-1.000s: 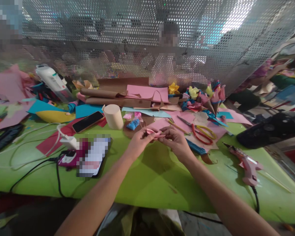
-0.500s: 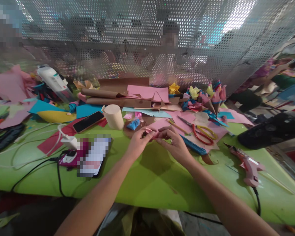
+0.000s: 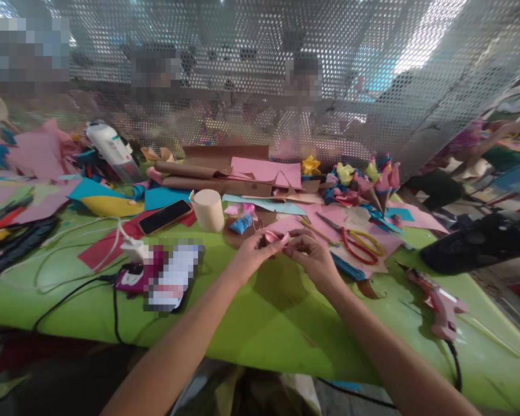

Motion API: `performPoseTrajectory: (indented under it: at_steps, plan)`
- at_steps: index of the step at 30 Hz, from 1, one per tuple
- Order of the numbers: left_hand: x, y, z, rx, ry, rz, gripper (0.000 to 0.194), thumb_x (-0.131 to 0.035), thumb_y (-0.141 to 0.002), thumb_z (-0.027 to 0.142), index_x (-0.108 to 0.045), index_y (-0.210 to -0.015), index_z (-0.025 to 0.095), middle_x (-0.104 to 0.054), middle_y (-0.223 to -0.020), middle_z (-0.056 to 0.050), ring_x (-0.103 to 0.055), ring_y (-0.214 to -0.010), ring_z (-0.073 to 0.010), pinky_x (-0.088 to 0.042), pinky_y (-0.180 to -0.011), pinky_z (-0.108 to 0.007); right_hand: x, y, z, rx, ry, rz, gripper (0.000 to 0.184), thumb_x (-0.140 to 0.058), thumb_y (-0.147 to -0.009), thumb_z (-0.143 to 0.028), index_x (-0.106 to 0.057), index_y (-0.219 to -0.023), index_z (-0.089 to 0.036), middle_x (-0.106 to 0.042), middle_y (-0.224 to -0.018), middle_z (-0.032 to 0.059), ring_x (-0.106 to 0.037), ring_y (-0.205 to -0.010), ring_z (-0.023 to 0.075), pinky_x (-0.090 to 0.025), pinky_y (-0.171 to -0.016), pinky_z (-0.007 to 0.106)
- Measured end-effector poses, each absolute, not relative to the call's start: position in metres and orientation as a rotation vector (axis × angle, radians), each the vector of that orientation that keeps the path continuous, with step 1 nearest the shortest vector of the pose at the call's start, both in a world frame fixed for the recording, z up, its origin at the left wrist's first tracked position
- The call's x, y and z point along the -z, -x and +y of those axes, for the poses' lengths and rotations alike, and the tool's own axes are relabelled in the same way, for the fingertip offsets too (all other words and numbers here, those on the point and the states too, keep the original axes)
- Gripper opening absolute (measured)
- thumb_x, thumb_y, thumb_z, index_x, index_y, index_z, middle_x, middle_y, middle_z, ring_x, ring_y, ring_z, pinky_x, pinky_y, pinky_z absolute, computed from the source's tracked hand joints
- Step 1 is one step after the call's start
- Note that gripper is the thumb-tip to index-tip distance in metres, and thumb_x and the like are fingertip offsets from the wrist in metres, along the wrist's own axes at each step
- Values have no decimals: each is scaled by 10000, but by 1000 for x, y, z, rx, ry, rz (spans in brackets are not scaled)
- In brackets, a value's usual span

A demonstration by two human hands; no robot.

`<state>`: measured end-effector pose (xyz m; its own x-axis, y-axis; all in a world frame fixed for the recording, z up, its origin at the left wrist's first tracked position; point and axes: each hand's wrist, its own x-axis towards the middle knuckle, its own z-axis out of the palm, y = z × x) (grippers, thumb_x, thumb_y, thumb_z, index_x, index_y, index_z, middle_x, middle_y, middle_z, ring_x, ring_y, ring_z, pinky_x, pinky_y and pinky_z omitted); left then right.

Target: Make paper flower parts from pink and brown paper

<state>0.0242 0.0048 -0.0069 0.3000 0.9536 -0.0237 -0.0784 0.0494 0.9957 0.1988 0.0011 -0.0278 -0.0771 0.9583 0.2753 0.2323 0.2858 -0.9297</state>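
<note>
A small curled piece of pink paper (image 3: 275,237) is held between my two hands, above the green table (image 3: 260,323). My left hand (image 3: 253,252) pinches its left side with thumb and fingers. On its right side, the fingertips of my right hand (image 3: 311,252) close on the edge. Fingers cover part of the paper. Just behind my hands lie a small blue packet (image 3: 241,223) and a round brown piece (image 3: 233,236). Right of my right hand are a blue cutter (image 3: 347,266) and scissors with red and yellow handles (image 3: 359,247).
A pink glue gun (image 3: 439,306) and a black bottle (image 3: 476,237) lie on the right. Left are a cream paper roll (image 3: 208,210), two phones (image 3: 175,277) and a purple power strip (image 3: 130,279) with cables. Coloured paper and paper flowers (image 3: 379,182) line a perforated metal screen (image 3: 242,75).
The pink paper now shows a more open curl between my fingers, and my right fingers have shifted slightly along its edge. The whole view has moved slightly.
</note>
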Motion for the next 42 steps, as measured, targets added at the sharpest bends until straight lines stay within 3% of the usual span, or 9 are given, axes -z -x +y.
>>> performPoseTrajectory:
  at_steps: [3, 8, 13, 19, 25, 31, 38, 42]
  plan:
    - [8, -24, 6, -995, -1284, 940, 376, -714, -755, 508, -706, -939, 180, -686, -1007, -60, -617, -885, -170, -495, -771, -288, 27, -199, 2, -881, 1141, -1548, 244, -712, -770, -438, -657, -721, -205, -637, -1057, 84, -614, -857, 209, -477, -706, 335]
    - [12, -24, 10, -1105, -1253, 1017, 346, -726, -734, 502, -671, -814, 170, -696, -1074, -70, -620, -879, -173, -498, -722, -277, 21, -200, 0, -744, 1084, -1603, 221, -714, -784, -407, -665, -892, -221, -623, -1020, 63, -591, -737, 168, -493, -689, 331]
    - [13, -25, 11, -1155, -1251, 1015, 323, -732, -735, 485, -685, -817, 177, -689, -1121, -68, -621, -940, -183, -501, -762, -282, 22, -199, 0, -676, 1055, -1702, 146, -674, -834, -369, -696, -885, -234, -623, -1016, 62, -604, -808, 189, -492, -727, 346]
    - [18, -25, 13, -1165, -1227, 963, 348, -739, -726, 487, -690, -861, 170, -682, -1130, -82, -617, -948, -192, -502, -760, -292, 24, -194, 0, -660, 1043, -1702, 195, -689, -827, -373, -679, -953, -224, -627, -1019, 67, -605, -769, 179, -494, -708, 338]
    - [21, -25, 13, -1150, -1244, 942, 340, -750, -713, 489, -681, -811, 170, -703, -1005, -55, -620, -905, -187, -502, -752, -285, 30, -193, 2, -690, 1067, -1710, 223, -683, -821, -433, -652, -799, -213, -638, -952, 69, -593, -783, 190, -491, -695, 322]
    - [19, -29, 12, -1164, -1226, 958, 330, -763, -708, 475, -709, -833, 175, -705, -979, -47, -626, -848, -166, -494, -778, -291, 34, -197, 4, -741, 1063, -1683, 237, -667, -819, -454, -710, -789, -224, -643, -1031, 82, -608, -872, 218, -481, -711, 327]
    - [16, -30, 11, -1132, -1124, 891, 420, -796, -663, 477, -732, -941, 169, -712, -903, -42, -632, -796, -160, -503, -730, -278, 36, -194, 7, -843, 1094, -1481, 291, -783, -672, -437, -603, -655, -208, -628, -806, 46, -568, -737, 196, -441, -615, 295]
    - [21, -28, 14, -1148, -1213, 877, 399, -779, -674, 497, -729, -887, 163, -722, -897, -50, -645, -813, -181, -509, -755, -296, 34, -193, 6, -926, 1082, -1423, 297, -787, -659, -439, -604, -686, -207, -641, -824, 45, -555, -686, 175, -431, -582, 285]
